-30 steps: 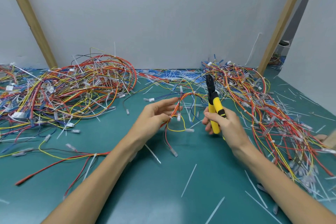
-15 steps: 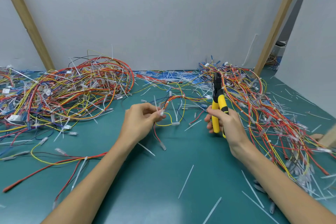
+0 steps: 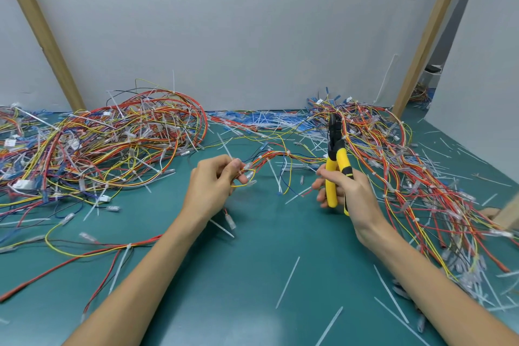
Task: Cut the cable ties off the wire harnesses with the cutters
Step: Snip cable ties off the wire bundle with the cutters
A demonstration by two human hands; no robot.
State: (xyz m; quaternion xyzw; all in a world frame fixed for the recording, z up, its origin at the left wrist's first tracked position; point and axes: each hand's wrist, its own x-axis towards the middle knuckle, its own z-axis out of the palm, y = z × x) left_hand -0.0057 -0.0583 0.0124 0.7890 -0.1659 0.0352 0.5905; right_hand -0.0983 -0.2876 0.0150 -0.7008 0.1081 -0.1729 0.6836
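My left hand (image 3: 212, 187) pinches the near end of a wire harness (image 3: 276, 155) of red, orange and yellow wires. The harness arcs to the right toward the cutters and carries white cable ties (image 3: 287, 153). My right hand (image 3: 346, 191) grips the yellow handles of the cutters (image 3: 335, 160), held upright with the black jaws pointing away from me. The jaws stand just right of the harness, not touching it. Whether the jaws are apart is hard to tell.
A large pile of harnesses (image 3: 98, 146) fills the left of the green table (image 3: 252, 275), and another pile (image 3: 415, 177) runs down the right side. Cut white ties (image 3: 288, 282) lie scattered. A grey wall and two slanted wooden posts (image 3: 427, 34) stand behind.
My left hand has closed on the harness end and drawn it left, stretching the wires out. My right hand with the cutters stayed nearly still, tilting slightly more upright.
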